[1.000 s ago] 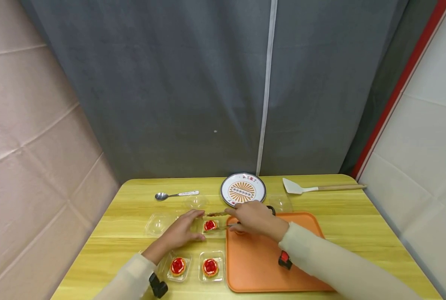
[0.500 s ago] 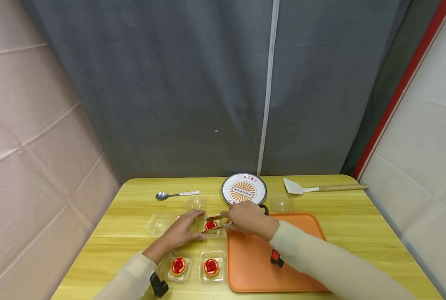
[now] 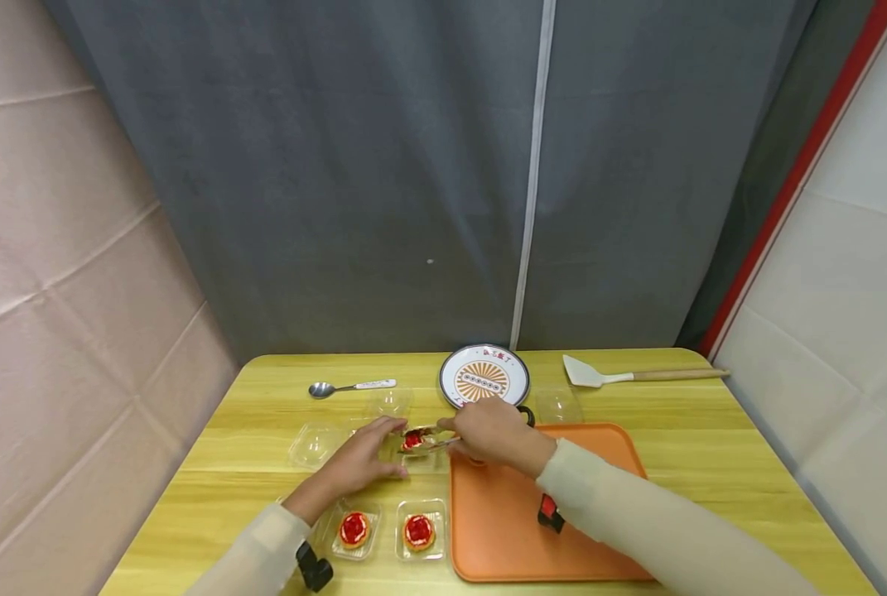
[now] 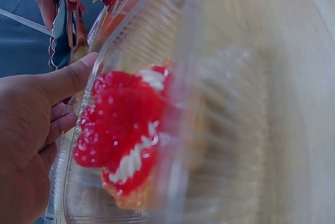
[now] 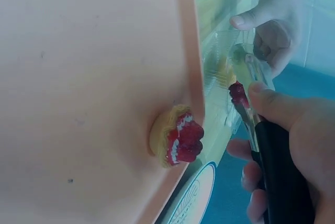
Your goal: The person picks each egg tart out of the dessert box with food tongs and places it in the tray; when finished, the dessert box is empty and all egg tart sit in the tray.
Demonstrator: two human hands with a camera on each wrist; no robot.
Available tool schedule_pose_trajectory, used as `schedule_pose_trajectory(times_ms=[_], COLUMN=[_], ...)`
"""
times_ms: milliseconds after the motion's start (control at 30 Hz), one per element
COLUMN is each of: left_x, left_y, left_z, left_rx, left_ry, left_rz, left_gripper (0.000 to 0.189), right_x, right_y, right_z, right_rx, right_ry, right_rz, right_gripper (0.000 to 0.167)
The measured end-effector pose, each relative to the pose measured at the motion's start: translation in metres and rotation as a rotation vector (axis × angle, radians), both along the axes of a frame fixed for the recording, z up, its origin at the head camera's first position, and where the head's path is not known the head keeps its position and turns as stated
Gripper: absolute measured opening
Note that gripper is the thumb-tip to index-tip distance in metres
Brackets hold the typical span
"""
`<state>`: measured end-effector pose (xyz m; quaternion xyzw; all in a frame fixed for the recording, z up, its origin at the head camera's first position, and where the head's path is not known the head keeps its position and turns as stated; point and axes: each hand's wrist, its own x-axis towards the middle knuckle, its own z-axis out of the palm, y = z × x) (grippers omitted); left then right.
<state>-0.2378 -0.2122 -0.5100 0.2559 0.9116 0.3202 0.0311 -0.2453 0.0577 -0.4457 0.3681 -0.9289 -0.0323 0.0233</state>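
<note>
In the head view my right hand [image 3: 497, 434] grips tongs with black handles [image 5: 277, 166]. Between the metal tong arms sits a red-topped tart [image 3: 413, 439], tilted, over a clear plastic box [image 3: 426, 462]. My left hand [image 3: 361, 459] is at that box's left side, thumb and fingers spread apart; how firmly they touch it I cannot tell. Another tart [image 5: 180, 137] lies on the orange tray [image 3: 518, 521], mostly hidden by my right hand in the head view. Closer to me, two more tarts [image 3: 354, 530] [image 3: 419, 531] sit in clear boxes.
A patterned plate [image 3: 484, 377] stands at the back middle. Back left lies a spoon [image 3: 349, 386]; back right, a white spatula [image 3: 644, 375] with a wooden handle. Clear lids or boxes [image 3: 316, 447] [image 3: 558, 406] lie around the hands. A grey curtain [image 3: 383, 182] hangs behind.
The tongs have moved left and closed around the tart, which has shifted slightly up and left and now tilts. My left hand has stayed in place.
</note>
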Motion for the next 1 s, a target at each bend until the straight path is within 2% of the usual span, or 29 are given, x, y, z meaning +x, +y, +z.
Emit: schedule_pose_trajectory(times_ms=[400, 600, 767, 1000], left_x=[0.0, 0.0, 0.0, 0.0], left_y=[-0.001, -0.001, -0.001, -0.001], left_z=[-0.001, -0.001, -0.002, -0.002], left_rx=[-0.008, -0.002, -0.002, -0.014], left_ry=[-0.004, -0.016, -0.019, -0.013], left_rz=[0.002, 0.001, 0.002, 0.0], left_gripper=[0.083, 0.084, 0.085, 0.084], right_x=[0.001, 0.007, 0.011, 0.016], right_y=[0.007, 0.016, 0.025, 0.04], right_z=[0.001, 0.007, 0.009, 0.011], right_rx=[-0.055, -0.106, -0.131, -0.161], right_ry=[0.028, 0.02, 0.025, 0.018], right_rz=[0.049, 0.058, 0.053, 0.005], right_gripper=[0.023, 0.03, 0.033, 0.038])
